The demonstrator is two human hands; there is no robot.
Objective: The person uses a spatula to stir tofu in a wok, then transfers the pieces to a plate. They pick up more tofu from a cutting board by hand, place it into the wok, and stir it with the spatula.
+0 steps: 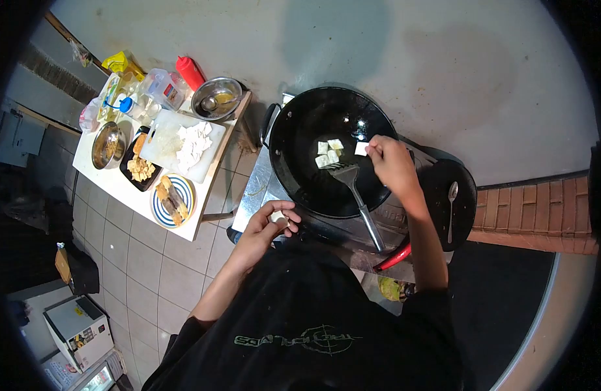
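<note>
"Where was the right hand (392,163)?"

"Over the wok (300,176), fingertips pinched together on a white square (361,148). More squares (329,152) lay in the wok just left of that hand, and a spatula (354,189) lay below it."

"And the left hand (268,227)?"

"Closed around another white piece (278,216), just outside the wok's near rim. The desk (134,195) stood well off to that hand's left."

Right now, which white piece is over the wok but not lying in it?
The square pinched by the right hand; the cluster lies in the wok, and the left hand holds its piece outside the rim.
</note>
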